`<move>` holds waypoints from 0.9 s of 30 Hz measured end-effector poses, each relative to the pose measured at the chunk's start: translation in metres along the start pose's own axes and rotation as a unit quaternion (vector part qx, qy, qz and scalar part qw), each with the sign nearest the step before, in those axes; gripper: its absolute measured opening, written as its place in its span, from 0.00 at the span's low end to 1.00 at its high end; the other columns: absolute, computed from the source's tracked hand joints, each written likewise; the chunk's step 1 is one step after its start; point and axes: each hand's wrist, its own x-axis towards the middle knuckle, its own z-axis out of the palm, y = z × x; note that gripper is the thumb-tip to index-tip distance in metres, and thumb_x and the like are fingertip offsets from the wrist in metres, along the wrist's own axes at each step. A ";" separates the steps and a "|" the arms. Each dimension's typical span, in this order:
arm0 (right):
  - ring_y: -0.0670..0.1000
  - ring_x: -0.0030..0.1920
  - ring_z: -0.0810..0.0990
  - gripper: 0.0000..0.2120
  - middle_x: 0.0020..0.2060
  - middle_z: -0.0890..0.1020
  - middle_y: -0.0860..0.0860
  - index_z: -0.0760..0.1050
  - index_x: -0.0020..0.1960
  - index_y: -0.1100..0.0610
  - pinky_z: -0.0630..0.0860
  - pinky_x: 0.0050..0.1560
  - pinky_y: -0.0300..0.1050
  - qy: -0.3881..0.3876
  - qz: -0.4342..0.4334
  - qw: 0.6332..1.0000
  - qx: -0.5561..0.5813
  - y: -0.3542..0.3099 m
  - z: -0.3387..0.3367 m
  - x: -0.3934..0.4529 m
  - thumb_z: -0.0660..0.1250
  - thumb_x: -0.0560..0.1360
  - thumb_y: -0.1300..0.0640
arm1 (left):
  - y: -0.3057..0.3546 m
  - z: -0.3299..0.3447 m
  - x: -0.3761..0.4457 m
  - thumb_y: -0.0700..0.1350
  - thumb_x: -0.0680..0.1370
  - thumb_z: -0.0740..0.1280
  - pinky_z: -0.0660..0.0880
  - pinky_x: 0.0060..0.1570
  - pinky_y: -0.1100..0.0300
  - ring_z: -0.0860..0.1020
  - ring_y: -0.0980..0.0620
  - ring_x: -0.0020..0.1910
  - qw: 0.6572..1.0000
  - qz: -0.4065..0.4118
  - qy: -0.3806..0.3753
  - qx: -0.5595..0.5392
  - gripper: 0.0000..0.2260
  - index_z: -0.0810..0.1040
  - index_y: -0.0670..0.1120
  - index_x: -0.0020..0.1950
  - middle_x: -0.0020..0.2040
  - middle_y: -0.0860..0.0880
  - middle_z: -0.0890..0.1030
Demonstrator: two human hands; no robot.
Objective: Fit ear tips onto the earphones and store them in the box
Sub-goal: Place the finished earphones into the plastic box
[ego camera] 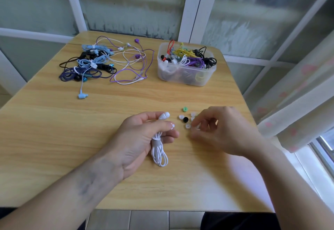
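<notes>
My left hand (142,135) grips a pair of white earphones (160,150). The coiled cable hangs below my palm and one white earbud (164,116) sticks out above my fingers. My right hand (222,130) hovers over a small group of loose ear tips (187,121) on the wooden table (72,130). Clear, black and green tips lie among them. Its fingertips are curled down at a clear tip; blur hides whether they pinch it. A clear plastic box (186,78) with several bundled earphones stands at the back right.
A tangle of loose earphones (101,63) in blue, purple, black and white lies at the back left. One blue earbud (83,96) trails toward the middle. A window frame and a curtain (298,103) border the table on the right.
</notes>
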 end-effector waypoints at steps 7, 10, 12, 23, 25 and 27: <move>0.44 0.37 0.78 0.04 0.34 0.81 0.43 0.83 0.43 0.45 0.74 0.39 0.34 -0.007 0.009 1.000 0.012 0.000 -0.005 -0.001 0.76 0.69 0.51 | 0.004 0.001 -0.005 0.33 0.70 0.72 0.78 0.34 0.61 0.80 0.50 0.33 1.000 0.008 -0.001 0.018 0.16 0.76 0.39 0.57 0.42 0.41 0.82; 0.44 0.37 0.79 0.06 0.35 0.83 0.39 0.82 0.44 0.45 0.75 0.39 0.36 -0.006 0.024 0.999 0.021 0.004 -0.012 -0.002 0.77 0.68 0.51 | 0.003 0.000 -0.005 0.34 0.71 0.72 0.78 0.34 0.61 0.80 0.50 0.33 1.000 0.005 0.005 0.024 0.15 0.76 0.40 0.56 0.42 0.42 0.84; 0.43 0.37 0.80 0.05 0.35 0.83 0.40 0.83 0.42 0.45 0.74 0.38 0.33 -0.014 0.027 0.999 0.013 0.005 -0.010 -0.002 0.77 0.68 0.49 | 0.003 0.000 -0.005 0.36 0.72 0.72 0.77 0.35 0.61 0.80 0.50 0.33 1.000 0.004 0.008 0.028 0.14 0.76 0.40 0.56 0.43 0.41 0.84; 0.45 0.34 0.78 0.05 0.34 0.81 0.46 0.84 0.49 0.48 0.75 0.39 0.41 0.016 0.001 0.975 0.221 0.001 -0.020 -0.007 0.71 0.76 0.56 | 0.002 0.000 -0.008 0.36 0.72 0.70 0.78 0.36 0.62 0.80 0.50 0.34 1.000 0.014 -0.015 0.015 0.14 0.76 0.39 0.58 0.43 0.42 0.84; 0.46 0.33 0.76 0.07 0.32 0.81 0.48 0.83 0.50 0.55 0.74 0.38 0.39 0.008 -0.007 0.947 0.322 -0.008 -0.016 -0.009 0.69 0.75 0.55 | 0.002 0.001 -0.010 0.37 0.69 0.71 0.78 0.37 0.62 0.80 0.50 0.35 0.999 0.020 -0.032 0.011 0.17 0.76 0.40 0.58 0.44 0.42 0.84; 0.49 0.33 0.77 0.10 0.32 0.82 0.51 0.82 0.50 0.61 0.75 0.38 0.40 0.004 -0.006 0.913 0.407 -0.017 -0.008 -0.009 0.69 0.73 0.57 | 0.002 0.003 -0.011 0.37 0.66 0.71 0.78 0.37 0.63 0.80 0.50 0.36 0.999 0.024 -0.045 -0.004 0.21 0.76 0.39 0.58 0.45 0.41 0.84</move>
